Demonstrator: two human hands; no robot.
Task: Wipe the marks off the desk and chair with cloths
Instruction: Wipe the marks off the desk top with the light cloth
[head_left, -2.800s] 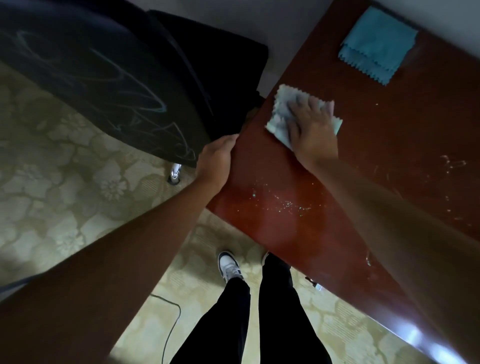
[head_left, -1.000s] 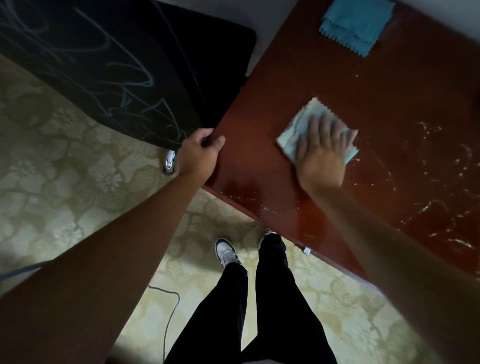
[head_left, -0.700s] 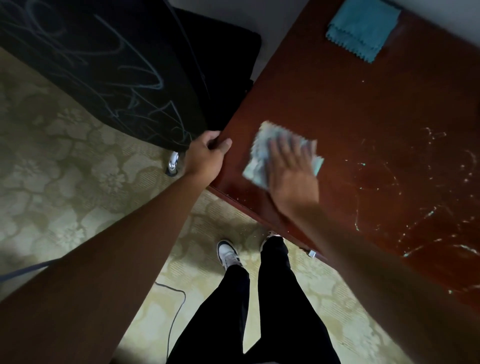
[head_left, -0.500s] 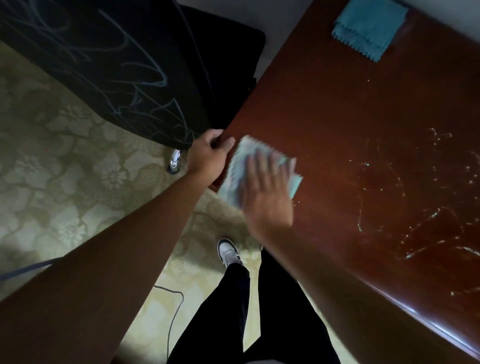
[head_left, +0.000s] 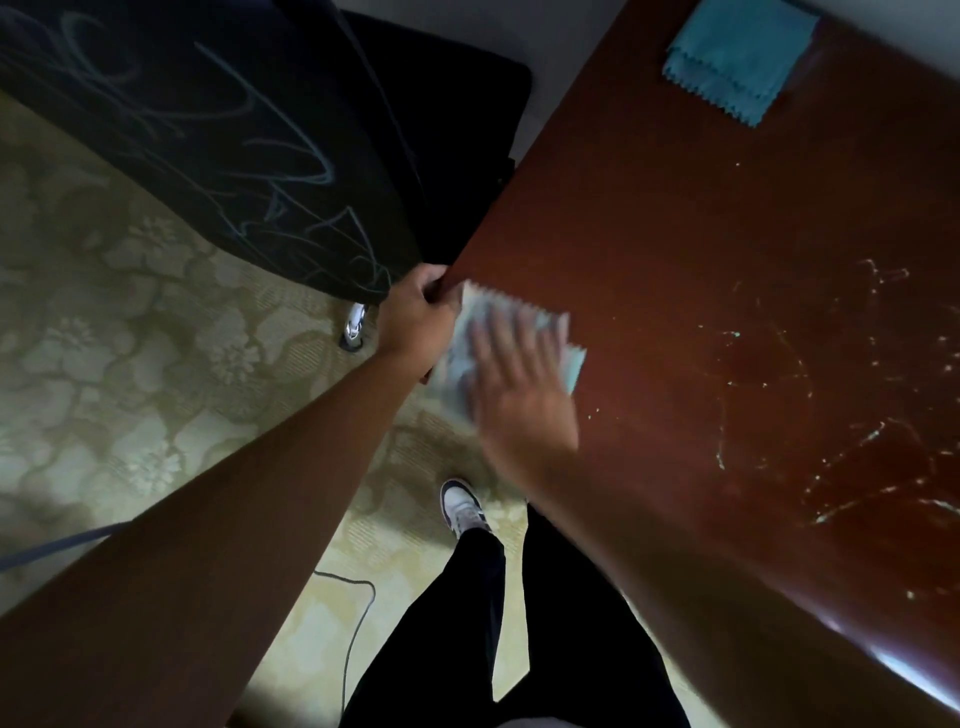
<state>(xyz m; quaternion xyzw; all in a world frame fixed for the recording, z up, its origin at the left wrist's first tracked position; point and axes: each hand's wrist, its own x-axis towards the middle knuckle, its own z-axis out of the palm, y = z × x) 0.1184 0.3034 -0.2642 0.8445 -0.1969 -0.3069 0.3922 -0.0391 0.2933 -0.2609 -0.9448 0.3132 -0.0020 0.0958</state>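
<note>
Your tabletop (head_left: 649, 249) is a deep reddish-brown, glossy wood look, with pale whitish-green scribble marks (head_left: 841, 426) speckled over the right side of the frame. The cloth (head_left: 480, 317) under your hand in the middle is a washed-out mint, almost grey-white, with a zigzag pinked edge. Top right there's a folded cloth (head_left: 740, 57) in a much stronger teal-blue, same zigzag edge. The chair (head_left: 234, 130) upper left is black with light blue-grey looping scrawls all over it. The floor (head_left: 130, 364) on the left is a pale olive-yellow carpet with a cream flower pattern. Your trousers (head_left: 467, 623) are plain black, and the shoe (head_left: 462, 506) is white and grey with dark trim.
</note>
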